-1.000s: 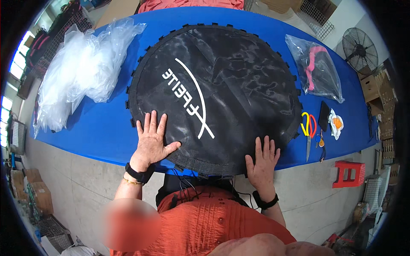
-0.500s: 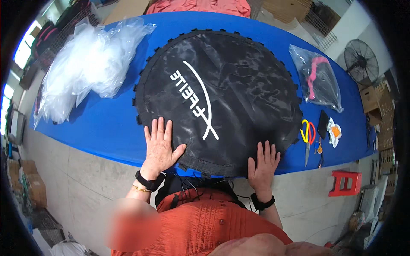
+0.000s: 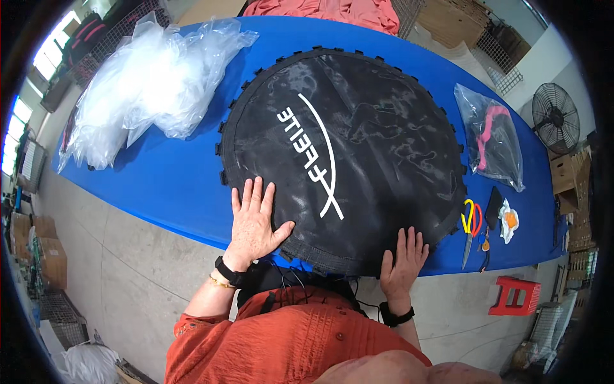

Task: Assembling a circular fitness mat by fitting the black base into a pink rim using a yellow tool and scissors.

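A round black trampoline mat [image 3: 377,166] lies spread on the blue-covered table [image 3: 185,185], with small tabs all round its rim and white printing on its face. My left hand [image 3: 257,221] rests flat on the near left part of the mat, fingers spread and thumb pointing right. Near the front right rim, my right hand [image 3: 405,265] lies palm down on the mat, its fingers stretched out. Neither hand grips anything. Both wrists wear black bands.
Clear plastic bags [image 3: 160,83] are heaped at the table's left. On the right lie a clear bag with a pink strap [image 3: 492,137], scissors [image 3: 471,230], a dark flat object [image 3: 494,206] and a small orange-and-white packet [image 3: 510,221]. A red stool [image 3: 515,296] and a fan [image 3: 555,118] stand beyond.
The whole view has shifted and turned slightly, so the table and mat appear farther right. Both hands stay flat at about the same places on the mat.
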A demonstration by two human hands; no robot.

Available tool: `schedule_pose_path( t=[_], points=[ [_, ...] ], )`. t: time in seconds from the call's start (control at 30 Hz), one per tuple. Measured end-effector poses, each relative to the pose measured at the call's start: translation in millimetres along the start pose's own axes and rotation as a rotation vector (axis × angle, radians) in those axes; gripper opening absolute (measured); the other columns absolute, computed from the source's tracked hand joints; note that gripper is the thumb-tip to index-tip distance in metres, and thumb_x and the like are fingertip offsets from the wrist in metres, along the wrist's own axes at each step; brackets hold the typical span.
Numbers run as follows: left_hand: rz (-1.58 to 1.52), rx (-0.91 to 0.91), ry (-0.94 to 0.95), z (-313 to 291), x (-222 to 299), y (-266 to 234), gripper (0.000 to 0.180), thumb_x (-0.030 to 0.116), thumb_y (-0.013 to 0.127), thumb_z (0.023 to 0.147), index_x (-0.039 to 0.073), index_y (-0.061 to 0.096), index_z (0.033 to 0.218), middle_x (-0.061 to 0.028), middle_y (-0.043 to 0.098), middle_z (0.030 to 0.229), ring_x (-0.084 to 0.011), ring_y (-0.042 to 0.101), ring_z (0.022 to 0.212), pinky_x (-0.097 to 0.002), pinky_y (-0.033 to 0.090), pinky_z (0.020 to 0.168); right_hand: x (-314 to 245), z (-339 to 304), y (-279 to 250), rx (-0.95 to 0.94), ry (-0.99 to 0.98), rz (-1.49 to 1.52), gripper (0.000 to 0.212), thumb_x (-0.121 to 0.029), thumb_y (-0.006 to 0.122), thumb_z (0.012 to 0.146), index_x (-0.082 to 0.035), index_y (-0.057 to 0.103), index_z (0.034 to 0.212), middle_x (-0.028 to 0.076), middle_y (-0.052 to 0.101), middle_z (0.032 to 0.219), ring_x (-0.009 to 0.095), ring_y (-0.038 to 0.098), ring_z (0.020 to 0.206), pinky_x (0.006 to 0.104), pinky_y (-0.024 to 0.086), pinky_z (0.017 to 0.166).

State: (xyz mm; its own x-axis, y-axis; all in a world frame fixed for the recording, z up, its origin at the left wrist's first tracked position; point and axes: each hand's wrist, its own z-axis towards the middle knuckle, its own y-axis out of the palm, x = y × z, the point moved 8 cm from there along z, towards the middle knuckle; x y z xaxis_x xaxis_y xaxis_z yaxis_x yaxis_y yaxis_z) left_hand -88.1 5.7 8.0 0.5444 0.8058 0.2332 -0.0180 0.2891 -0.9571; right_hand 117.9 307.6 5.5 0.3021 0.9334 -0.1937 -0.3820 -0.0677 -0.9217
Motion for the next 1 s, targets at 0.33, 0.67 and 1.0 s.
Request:
schedule_pose_path(
  t=[0.33, 0.67, 1.0],
  points=[
    [0.007, 0.013, 0.018, 3, 4, 1, 0.098, 0.064, 0.066, 0.094, 0.0, 0.041, 0.164, -0.0303, 0.033, 0.171, -0.0468, 0.025, 0.162, -0.0639, 0.01, 0.132, 3, -1, -5, 0.007, 0.015, -0.043, 0.061, -0.03, 0.054, 0.105, -0.001, 0.053, 0.158, 0.022, 0.048, 0.166, 0.045, 0.037, 0.157, 0.0614, 0.018, 0.13],
    [0.025, 0.029, 0.019, 2, 2, 2, 0.097, 0.057, 0.072, 0.089, -0.002, 0.044, 0.161, -0.0318, 0.037, 0.169, -0.049, 0.027, 0.16, -0.0657, 0.012, 0.131, -4, 4, -10, 0.057, -0.002, 0.029, 0.063, -0.035, 0.064, 0.099, -0.001, 0.059, 0.152, 0.024, 0.054, 0.158, 0.048, 0.046, 0.147, 0.0638, 0.025, 0.126],
    [0.063, -0.003, 0.028, 4, 4, 1, 0.096, 0.058, 0.068, 0.094, 0.0, 0.038, 0.165, -0.0294, 0.033, 0.172, -0.0466, 0.026, 0.162, -0.0632, 0.012, 0.132, -2, 2, -12, 0.09, 0.02, 0.058, 0.064, -0.036, 0.066, 0.098, -0.004, 0.059, 0.153, 0.024, 0.054, 0.158, 0.046, 0.047, 0.147, 0.063, 0.026, 0.125]
  ],
)
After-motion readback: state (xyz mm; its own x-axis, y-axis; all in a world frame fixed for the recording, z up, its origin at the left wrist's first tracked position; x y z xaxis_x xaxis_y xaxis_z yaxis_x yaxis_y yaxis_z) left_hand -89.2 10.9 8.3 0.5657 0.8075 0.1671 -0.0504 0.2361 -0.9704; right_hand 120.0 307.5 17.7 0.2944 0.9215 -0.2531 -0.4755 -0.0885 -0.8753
